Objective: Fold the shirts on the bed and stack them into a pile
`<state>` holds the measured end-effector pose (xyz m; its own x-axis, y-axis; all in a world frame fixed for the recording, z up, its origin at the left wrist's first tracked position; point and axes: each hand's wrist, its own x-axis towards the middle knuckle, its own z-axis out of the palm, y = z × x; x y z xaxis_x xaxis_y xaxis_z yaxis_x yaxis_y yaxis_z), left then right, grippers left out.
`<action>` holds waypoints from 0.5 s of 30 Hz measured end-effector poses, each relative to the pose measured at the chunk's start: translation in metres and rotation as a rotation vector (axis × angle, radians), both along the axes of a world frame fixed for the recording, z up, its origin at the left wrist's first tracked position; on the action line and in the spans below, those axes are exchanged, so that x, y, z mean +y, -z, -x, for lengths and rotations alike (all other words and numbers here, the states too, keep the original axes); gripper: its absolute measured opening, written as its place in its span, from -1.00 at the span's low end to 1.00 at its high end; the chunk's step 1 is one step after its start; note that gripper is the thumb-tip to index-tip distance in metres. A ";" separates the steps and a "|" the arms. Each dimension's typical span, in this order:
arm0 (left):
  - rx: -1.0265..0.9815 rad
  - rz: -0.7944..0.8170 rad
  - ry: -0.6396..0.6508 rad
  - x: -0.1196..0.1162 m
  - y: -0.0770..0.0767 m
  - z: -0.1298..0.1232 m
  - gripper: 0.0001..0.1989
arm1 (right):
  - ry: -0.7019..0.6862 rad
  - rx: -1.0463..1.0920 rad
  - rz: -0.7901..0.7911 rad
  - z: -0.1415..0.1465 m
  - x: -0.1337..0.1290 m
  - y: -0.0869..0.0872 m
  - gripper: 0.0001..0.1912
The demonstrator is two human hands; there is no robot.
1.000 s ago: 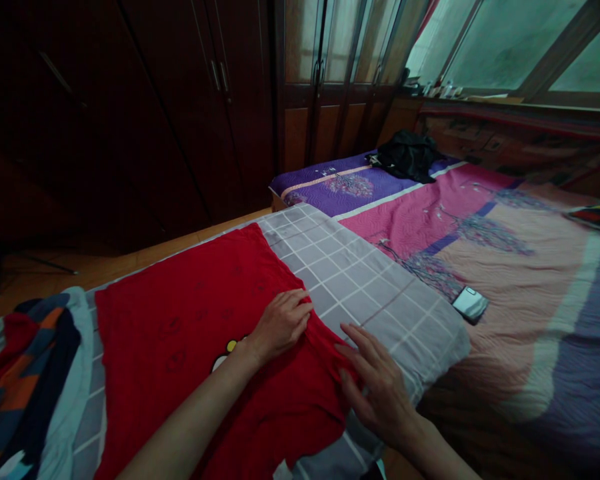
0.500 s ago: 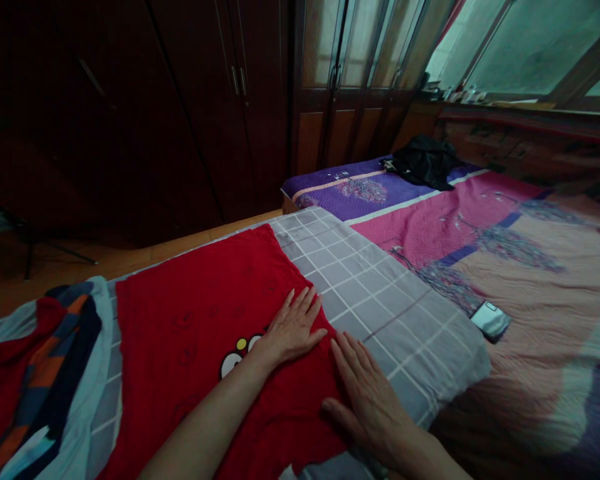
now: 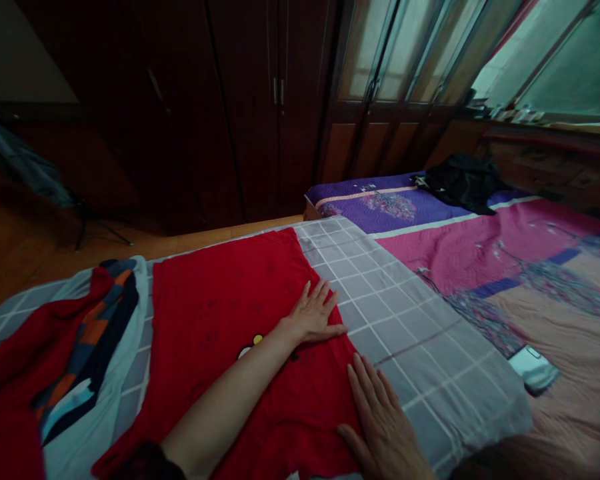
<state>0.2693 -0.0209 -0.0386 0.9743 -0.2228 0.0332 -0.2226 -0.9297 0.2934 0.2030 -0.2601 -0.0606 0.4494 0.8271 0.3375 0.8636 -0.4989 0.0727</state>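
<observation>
A red shirt (image 3: pixel 220 300) with a cartoon face print lies spread out on a grey checked cover (image 3: pixel 375 287). My left hand (image 3: pixel 314 315) rests flat on the shirt near its right edge, fingers spread. Just below and to the right, my right hand (image 3: pixel 380 407) lies along that same edge, its fingers straight and its thumb apart on the red cloth. Neither hand grips anything. My left forearm covers part of the printed face.
Other clothes (image 3: pixel 90 340), red, navy, orange and pale, lie heaped at the left. A phone (image 3: pixel 534 368) rests on the patterned bedspread (image 3: pixel 430 247) at the right, with a black garment (image 3: pixel 463 181) farther back. Dark wardrobes (image 3: pixel 275 147) stand behind.
The view has turned left, so everything sits farther right in the picture. Both hands stay flat at the shirt's right edge.
</observation>
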 end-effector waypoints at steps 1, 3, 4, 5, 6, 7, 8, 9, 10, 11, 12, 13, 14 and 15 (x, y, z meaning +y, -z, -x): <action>0.007 0.012 0.001 0.000 -0.001 -0.002 -0.15 | -0.016 -0.021 -0.010 0.000 -0.001 0.001 -0.15; 0.014 0.050 0.012 -0.001 -0.002 -0.004 -0.15 | -0.062 -0.055 -0.041 -0.006 -0.002 0.002 -0.15; 0.010 0.076 0.013 -0.002 -0.002 -0.004 -0.14 | -0.092 -0.061 -0.058 -0.011 -0.001 0.002 -0.16; 0.000 0.106 0.012 -0.002 -0.002 -0.004 -0.15 | -0.121 -0.060 -0.076 -0.018 0.002 0.000 -0.19; -0.014 0.141 0.004 -0.002 -0.002 -0.004 -0.18 | -0.149 -0.055 -0.095 -0.026 0.007 -0.003 -0.22; -0.028 0.180 -0.016 -0.002 -0.003 -0.003 -0.22 | -0.172 -0.048 -0.114 -0.034 0.013 -0.007 -0.24; -0.036 0.222 -0.046 0.000 -0.005 -0.001 -0.27 | -0.196 -0.038 -0.128 -0.041 0.021 -0.010 -0.26; -0.037 0.263 -0.083 0.003 -0.008 0.002 -0.32 | -0.217 -0.028 -0.136 -0.048 0.029 -0.013 -0.26; -0.029 0.299 -0.120 0.008 -0.012 0.008 -0.35 | -0.238 -0.021 -0.135 -0.053 0.037 -0.014 -0.25; -0.018 0.327 -0.152 0.014 -0.018 0.016 -0.35 | -0.265 -0.019 -0.127 -0.058 0.044 -0.014 -0.24; -0.008 0.343 -0.176 0.023 -0.025 0.028 -0.33 | -0.299 -0.019 -0.111 -0.061 0.048 -0.011 -0.22; -0.001 0.348 -0.195 0.032 -0.034 0.044 -0.31 | -0.336 -0.019 -0.090 -0.063 0.051 -0.006 -0.21; -0.001 0.341 -0.217 0.044 -0.045 0.063 -0.30 | -0.370 -0.018 -0.072 -0.065 0.051 0.000 -0.20; 0.001 0.328 -0.251 0.056 -0.056 0.086 -0.31 | -0.399 -0.014 -0.061 -0.067 0.049 0.006 -0.18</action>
